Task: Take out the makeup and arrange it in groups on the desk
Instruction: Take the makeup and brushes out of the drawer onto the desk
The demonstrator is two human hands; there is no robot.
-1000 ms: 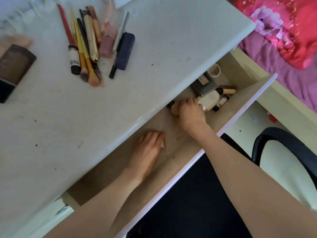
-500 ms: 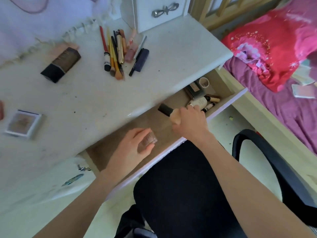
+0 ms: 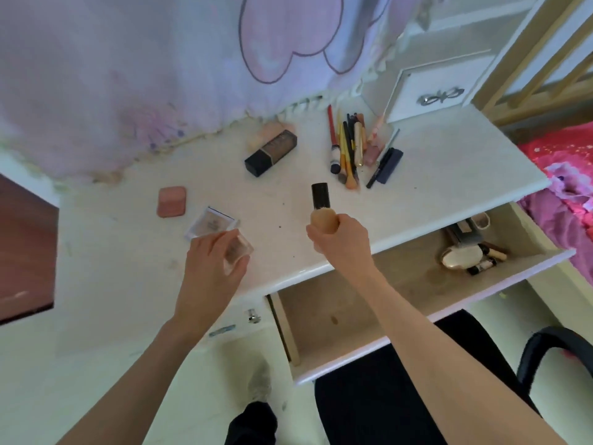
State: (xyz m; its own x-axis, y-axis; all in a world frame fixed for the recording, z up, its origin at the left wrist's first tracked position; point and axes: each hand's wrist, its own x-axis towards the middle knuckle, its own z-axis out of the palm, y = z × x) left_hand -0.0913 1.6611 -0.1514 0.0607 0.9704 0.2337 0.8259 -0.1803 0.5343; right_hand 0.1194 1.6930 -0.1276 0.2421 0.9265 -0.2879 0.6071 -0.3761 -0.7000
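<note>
My right hand (image 3: 340, 240) grips a beige foundation bottle with a black cap (image 3: 321, 205) above the white desk (image 3: 128, 252). My left hand (image 3: 213, 263) holds a small clear compact (image 3: 237, 250) just over the desk, next to a square clear palette (image 3: 210, 223). A pink compact (image 3: 171, 201) lies beyond it. Further back lie a dark foundation bottle (image 3: 271, 152) and a bunch of brushes and pencils (image 3: 353, 150). The open drawer (image 3: 417, 319) keeps several items at its right end, among them a cream oval compact (image 3: 459, 257) and small tubes (image 3: 484, 264).
A white mini drawer unit with a bow handle (image 3: 439, 91) stands at the desk's back right. A pale curtain (image 3: 160, 59) hangs behind. A black chair (image 3: 552, 354) is at the lower right, a bed with a pink cover (image 3: 568, 175) at the right.
Both hands have come up out of the drawer and now hold their items over the desk top. The view has tilted up towards the back of the desk.
</note>
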